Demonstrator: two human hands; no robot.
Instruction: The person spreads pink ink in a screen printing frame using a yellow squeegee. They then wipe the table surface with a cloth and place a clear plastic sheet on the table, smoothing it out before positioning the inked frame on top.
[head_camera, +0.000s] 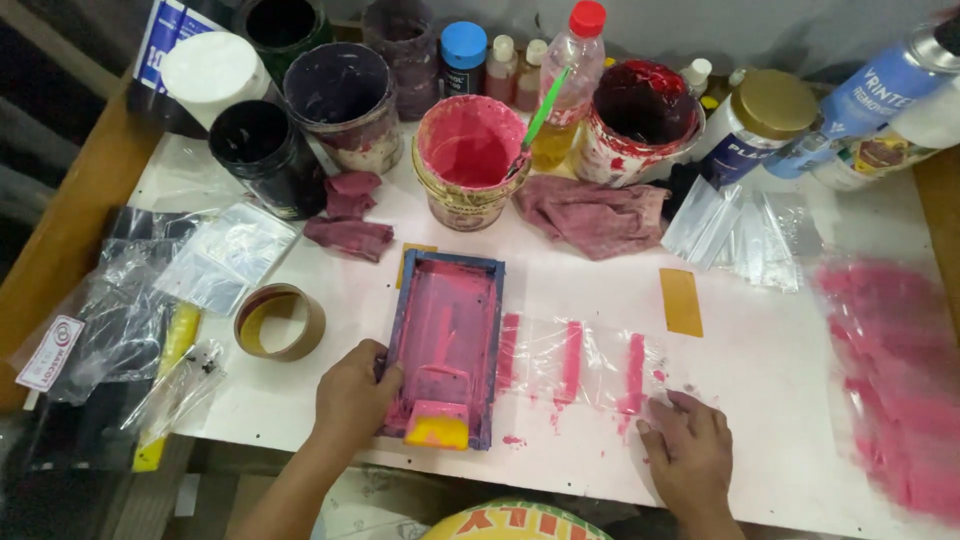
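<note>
A small blue-framed printing screen (447, 340), smeared with pink ink, lies on the white table (760, 400). A yellow squeegee (437, 425) rests at its near end. My left hand (352, 395) grips the frame's left edge near the bottom corner. To the right of the frame lie clear plastic bags (580, 365) with pink printed stripes. My right hand (690, 450) presses flat on the bags' right end, fingers spread.
Open paint tubs stand at the back: pink (468, 160), red (640, 115), black (262, 150). Stained rags (592, 212), a tape roll (279, 322), stacks of clear bags (745, 235), a yellow card (681, 301), bottles and a pink-stained sheet (895, 370) surround the work spot.
</note>
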